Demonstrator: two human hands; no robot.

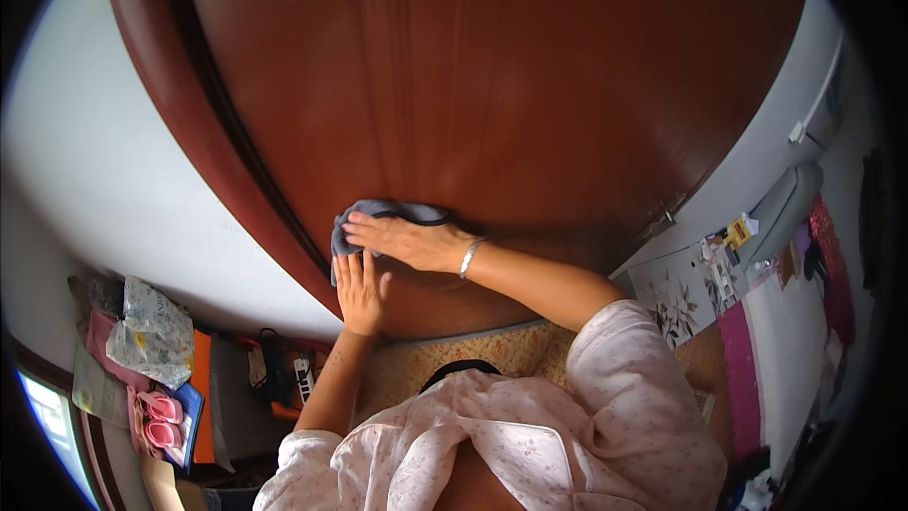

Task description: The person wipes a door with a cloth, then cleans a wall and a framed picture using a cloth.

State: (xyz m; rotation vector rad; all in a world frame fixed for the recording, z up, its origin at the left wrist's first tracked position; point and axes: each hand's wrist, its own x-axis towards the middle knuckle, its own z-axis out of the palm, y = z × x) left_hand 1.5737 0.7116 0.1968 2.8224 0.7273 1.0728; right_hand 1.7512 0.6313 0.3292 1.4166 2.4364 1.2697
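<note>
A reddish-brown wooden door (567, 99) fills the upper part of the head view. Low on its left side, a grey cloth (415, 212) lies flat against the surface. My right hand (411, 240), with a silver bracelet at the wrist, presses on the cloth with its fingers pointing left. Just below it, my left hand (360, 294) points upward, its fingertips at the cloth's lower edge and its palm near the door. Whether the left fingers grip any of the cloth is hidden.
A metal door handle (660, 220) is on the right. Pink shoes (163, 421), a plastic bag (152, 330) and boxes stand lower left. At right are a floral-patterned surface (667, 291) with small items and a bed-like surface with pink edging (741, 376). Patterned flooring (489, 351) lies below the door.
</note>
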